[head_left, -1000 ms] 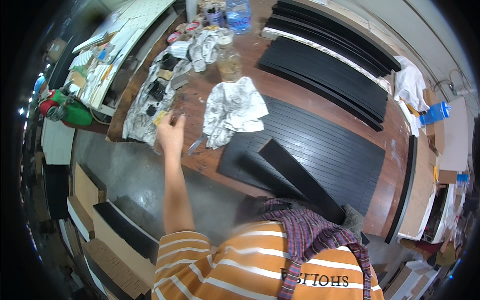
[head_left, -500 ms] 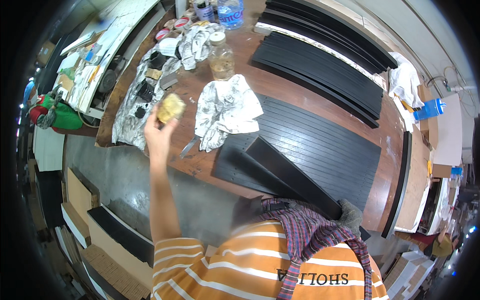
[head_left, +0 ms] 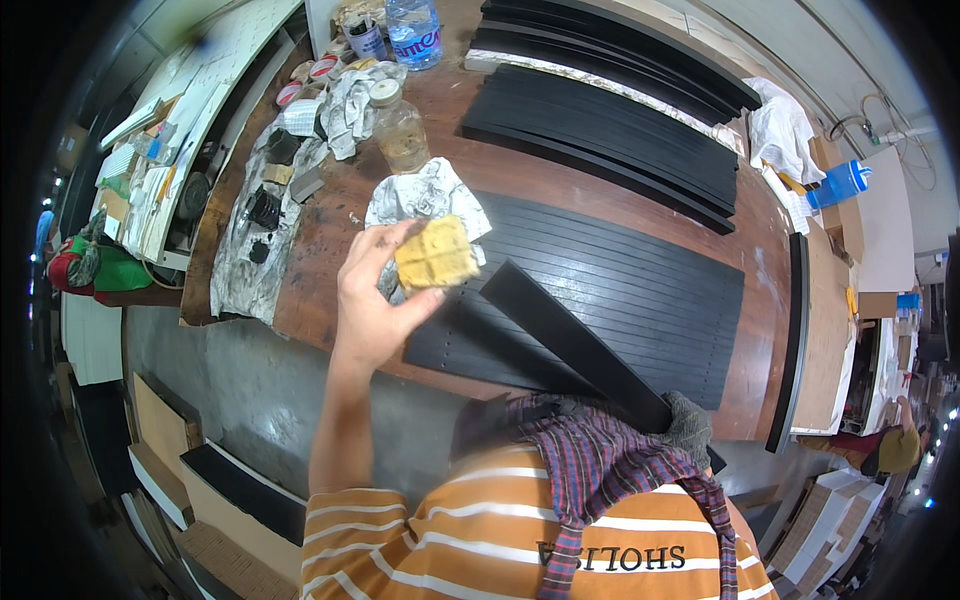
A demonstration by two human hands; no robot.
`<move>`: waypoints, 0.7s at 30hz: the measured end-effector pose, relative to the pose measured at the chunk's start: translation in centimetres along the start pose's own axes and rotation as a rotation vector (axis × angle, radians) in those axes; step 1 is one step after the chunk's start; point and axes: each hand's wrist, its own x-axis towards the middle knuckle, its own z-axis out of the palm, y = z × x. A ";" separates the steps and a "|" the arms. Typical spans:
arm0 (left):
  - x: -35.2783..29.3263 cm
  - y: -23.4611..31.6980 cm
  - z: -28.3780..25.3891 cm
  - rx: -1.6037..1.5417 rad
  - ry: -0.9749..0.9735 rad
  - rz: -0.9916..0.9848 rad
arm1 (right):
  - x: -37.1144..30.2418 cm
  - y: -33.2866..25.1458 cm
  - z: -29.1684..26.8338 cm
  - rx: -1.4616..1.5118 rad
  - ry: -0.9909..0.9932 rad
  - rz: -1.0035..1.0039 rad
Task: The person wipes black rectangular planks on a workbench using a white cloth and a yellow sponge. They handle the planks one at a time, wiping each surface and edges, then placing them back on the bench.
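Note:
A stained yellow sponge (head_left: 438, 252) with grooves across its face is pinched between the thumb and fingers of my bare left hand (head_left: 372, 300). It is held up in front of a smudged white cloth (head_left: 425, 190), partly covering it. My right hand (head_left: 688, 425), in a grey glove, is closed around the near end of a long black board (head_left: 575, 340). That board slants up and leftward over a row of black slats (head_left: 640, 270) lying side by side on the brown table. Some of the gloved fingers are hidden by the board.
Behind the cloth stands a capped jar (head_left: 402, 140) of cloudy liquid, near a water bottle (head_left: 413, 40). Stacked black boards (head_left: 600, 140) lie at the far side. A stained sheet (head_left: 235, 250) with dark lumps covers the left edge. A blue bottle (head_left: 840, 183) lies right.
My left hand has brought the sponge rightward and closer, from beside the stained sheet to in front of the white cloth. My right hand keeps its grip on the board.

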 end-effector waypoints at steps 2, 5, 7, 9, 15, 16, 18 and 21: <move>-0.4 0.1 0.4 -0.094 -0.067 0.281 | -0.2 0.1 0.1 0.011 -0.009 0.008; -0.8 -1.0 0.9 0.043 0.004 0.108 | -0.4 0.3 0.1 0.009 -0.046 0.043; -0.5 -3.3 0.5 0.128 0.119 0.096 | -0.3 0.5 -0.1 0.016 -0.087 0.081; -0.1 -6.9 -0.7 0.312 0.205 0.008 | -0.1 0.9 -0.2 0.016 -0.104 0.034; -0.6 -21.4 -7.3 0.822 0.400 -0.375 | 0.7 1.9 -0.3 0.093 -0.100 -0.092; -0.9 -23.1 -7.9 0.899 0.397 -0.455 | 0.8 2.0 -0.4 0.107 -0.087 -0.104; -1.0 -24.8 -8.2 1.033 0.431 -0.480 | 1.1 1.9 -0.8 0.303 -0.172 -0.044; 0.0 -23.1 -5.1 0.890 0.438 -0.257 | 1.9 1.6 -2.1 0.525 -0.352 0.017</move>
